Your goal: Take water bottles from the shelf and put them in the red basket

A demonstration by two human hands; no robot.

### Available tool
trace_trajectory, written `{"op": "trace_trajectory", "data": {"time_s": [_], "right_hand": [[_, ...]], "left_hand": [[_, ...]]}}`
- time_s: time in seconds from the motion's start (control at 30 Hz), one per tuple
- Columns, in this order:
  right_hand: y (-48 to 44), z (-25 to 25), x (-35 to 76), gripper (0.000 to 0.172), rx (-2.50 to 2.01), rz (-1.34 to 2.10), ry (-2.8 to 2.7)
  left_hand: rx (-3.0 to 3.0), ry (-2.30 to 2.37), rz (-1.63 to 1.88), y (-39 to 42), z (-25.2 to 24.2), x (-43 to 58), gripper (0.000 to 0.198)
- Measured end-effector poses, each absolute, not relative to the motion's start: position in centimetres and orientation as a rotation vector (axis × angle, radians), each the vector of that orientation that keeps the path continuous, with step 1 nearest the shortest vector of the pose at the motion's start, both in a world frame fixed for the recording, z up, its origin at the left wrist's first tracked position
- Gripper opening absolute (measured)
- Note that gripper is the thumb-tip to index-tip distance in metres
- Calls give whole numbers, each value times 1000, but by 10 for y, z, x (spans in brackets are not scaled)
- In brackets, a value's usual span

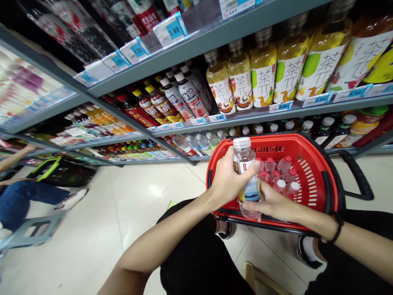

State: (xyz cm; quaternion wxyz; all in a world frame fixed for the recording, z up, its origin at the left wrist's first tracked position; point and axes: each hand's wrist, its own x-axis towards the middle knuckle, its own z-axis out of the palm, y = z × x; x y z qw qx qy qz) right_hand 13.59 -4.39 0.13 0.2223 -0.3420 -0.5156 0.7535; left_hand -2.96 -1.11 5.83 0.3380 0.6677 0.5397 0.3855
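Over a basket (pixel 295 142), left hand (pixel 226 174) high, right hand (pixel 273 201) low on bottle (pixel 251 189)

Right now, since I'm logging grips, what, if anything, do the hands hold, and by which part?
A white-capped bottle: the left hand grips its upper body, and the right hand holds it near the base.

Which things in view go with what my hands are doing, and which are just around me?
In hand or close by:
- Clear bottle, white cap
- Left hand, around its upper part
- Right hand, at its lower end
- Red basket below, holding capped bottles

Just around:
- Shelf bottles
- Price tags
- Black basket, far left
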Motion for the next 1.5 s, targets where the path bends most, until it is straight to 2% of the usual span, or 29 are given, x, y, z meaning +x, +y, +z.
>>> {"op": "trace_trajectory", "data": {"time_s": [0.23, 0.4, 0.6, 0.9, 1.1, 1.27, 1.5], "right_hand": [[-44, 2, 135, 39, -975, 2072, -1421], [-45, 4, 135, 28, -979, 1863, -1555], [-44, 10, 134, 24, -1010, 1771, -1613], [-44, 2, 137, 43, -1173, 1565, -1722], [-44, 2, 138, 46, -1233, 1538, -1751], [-46, 6, 139, 41, -1240, 1568, -1778], [-46, 7, 140, 51, -1269, 1446, -1864]], "left_hand": [[1763, 1385, 1007, -10, 56, -31, 37], [1750, 1316, 1035, -9, 53, -33, 39], [1766, 1241, 1062, -6, 50, -35, 40], [1768, 1119, 1078, -6, 45, -40, 42], [1661, 1047, 1091, -4, 42, -39, 47], [1468, 1046, 1113, 1, 40, -34, 50], [1334, 1120, 1098, 9, 46, -31, 52]]}}
